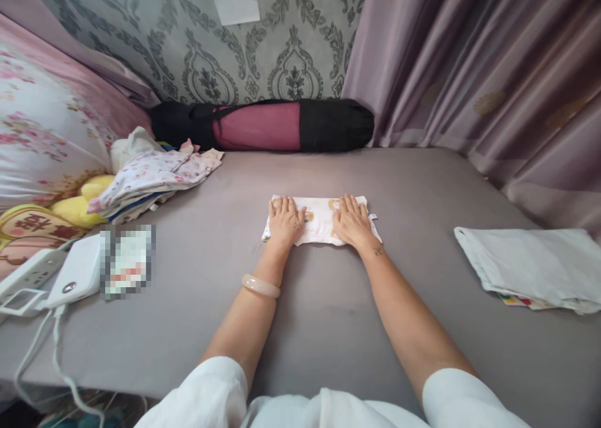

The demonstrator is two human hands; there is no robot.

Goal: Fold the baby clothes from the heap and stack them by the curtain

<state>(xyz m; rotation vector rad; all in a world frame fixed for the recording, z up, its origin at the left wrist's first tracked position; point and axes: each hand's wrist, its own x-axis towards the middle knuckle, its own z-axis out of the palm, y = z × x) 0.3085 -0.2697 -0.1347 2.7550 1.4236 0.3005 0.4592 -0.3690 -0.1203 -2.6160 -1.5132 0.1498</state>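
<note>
While L hand (285,223) & R hand (353,221) lie flat, fingers extended, neither clamped on anything, the folded white printed cloth (322,220) sits under both, print partly covered; can't tell what type of garment. Small white tag (374,216) sticks out just beside R hand. Well left of hands: pixelated item (129,262), unreadable, & folded clothes pile (157,174), lower layers mostly hidden. Well right: folded white fabric (530,262) w/ only a colourful edge (515,301) showing beneath. Beyond hands: black-and-maroon roll bag (263,126); wall paper sheet (236,2) cut off at top.
</note>
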